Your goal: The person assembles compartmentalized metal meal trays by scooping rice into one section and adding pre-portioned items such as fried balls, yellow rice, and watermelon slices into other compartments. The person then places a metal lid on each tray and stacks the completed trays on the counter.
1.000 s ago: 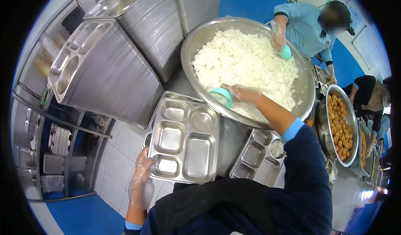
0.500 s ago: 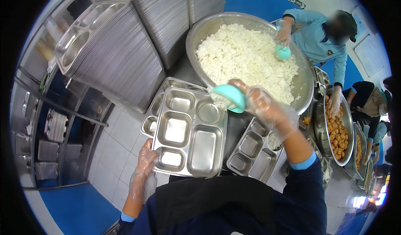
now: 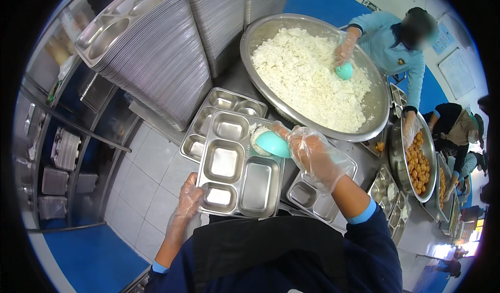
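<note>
My gloved left hand (image 3: 188, 196) grips the left edge of a steel compartment tray (image 3: 240, 162) in front of me. In my gloved right hand (image 3: 312, 152) is a turquoise scoop (image 3: 274, 144), tipped over the tray's round compartment at the upper right. White rice (image 3: 257, 132) shows in that compartment beside the scoop's rim. The tray's other compartments hold nothing. Beyond my right hand stands a wide steel basin (image 3: 372, 131) heaped with rice (image 3: 312, 79). Under my right wrist lies another compartment tray (image 3: 317, 195), partly hidden by the arm.
Tall stacks of steel trays (image 3: 156, 58) rise at the far left. A second tray (image 3: 224, 99) lies behind mine. Across the basin a person (image 3: 388, 40) holds another turquoise scoop (image 3: 344, 71) and reaches into a bowl of browned round food pieces (image 3: 417, 165). Filled trays (image 3: 384, 189) sit at right.
My right hand has brought the scoop left and down from the basin's edge into the tray's round compartment, tipping rice there. The co-worker's scoop has shifted slightly in the rice.
</note>
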A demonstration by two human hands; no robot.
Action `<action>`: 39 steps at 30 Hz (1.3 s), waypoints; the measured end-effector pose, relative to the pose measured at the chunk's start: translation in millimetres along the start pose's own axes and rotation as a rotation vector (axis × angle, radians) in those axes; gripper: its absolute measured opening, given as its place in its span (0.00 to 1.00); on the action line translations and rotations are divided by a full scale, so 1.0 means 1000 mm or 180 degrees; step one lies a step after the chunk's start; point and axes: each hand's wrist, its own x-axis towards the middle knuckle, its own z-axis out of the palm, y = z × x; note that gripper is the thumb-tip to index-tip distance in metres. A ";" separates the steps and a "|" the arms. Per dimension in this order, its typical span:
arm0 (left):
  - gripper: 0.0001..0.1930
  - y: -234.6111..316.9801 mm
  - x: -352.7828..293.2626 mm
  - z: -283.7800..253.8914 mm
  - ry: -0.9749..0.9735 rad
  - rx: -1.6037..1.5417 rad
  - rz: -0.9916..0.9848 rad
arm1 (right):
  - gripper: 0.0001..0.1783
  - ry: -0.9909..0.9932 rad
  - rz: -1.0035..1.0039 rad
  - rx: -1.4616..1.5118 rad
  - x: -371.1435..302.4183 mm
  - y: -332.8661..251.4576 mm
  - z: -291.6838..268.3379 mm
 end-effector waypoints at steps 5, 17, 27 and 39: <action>0.13 0.016 0.000 0.001 -0.0242 -0.0198 0.0147 | 0.31 -0.0090 0.0922 0.2908 0.040 -0.001 -0.014; 0.16 0.006 0.012 0.011 -0.0298 0.0119 0.0468 | 0.30 0.0812 0.1924 0.5350 -0.083 0.042 0.035; 0.19 0.033 0.003 0.040 -0.1043 -0.0357 0.0283 | 0.47 -0.1177 0.4630 0.2377 -0.257 -0.091 0.130; 0.25 0.053 0.019 0.069 -0.1113 -0.0053 0.0085 | 0.37 0.1501 0.4746 0.3080 -0.342 -0.097 0.087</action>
